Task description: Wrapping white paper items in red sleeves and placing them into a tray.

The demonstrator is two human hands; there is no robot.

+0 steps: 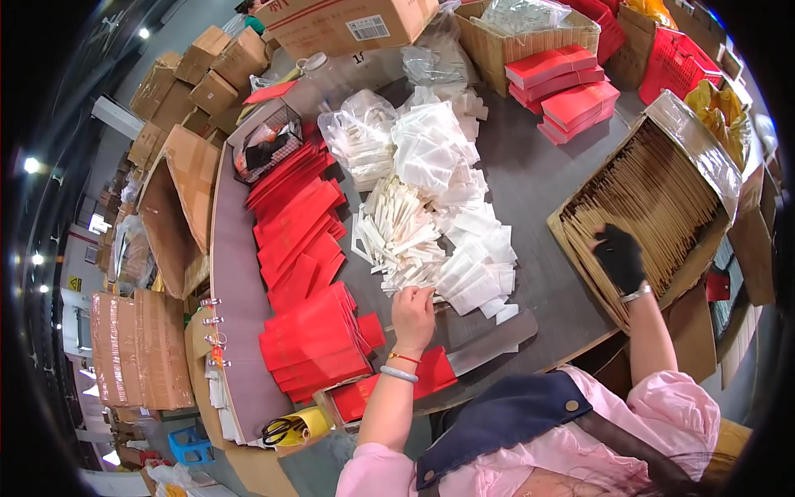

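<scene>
My left hand [413, 316], bare, has its fingers curled together at the near end of a heap of white paper strips [406, 236]. Whatever it pinches is hidden or too small to make out. Beside the strips lie overlapping white packets [476, 269]. Under my left forearm a red envelope [432, 373] lies against a grey strip [493, 344] at the table's near edge. My right hand [619, 257], in a black glove, rests with fingers apart over an open carton [592, 286] packed with upright brown pieces [658, 203].
Fanned red envelopes [302, 240] cover the table's left side, with a wire basket [269, 145] behind them. Stacked red bundles [571, 91] sit at the far right near another carton [530, 50]. Scissors [283, 429] stand in a yellow holder [315, 424] at the near left corner.
</scene>
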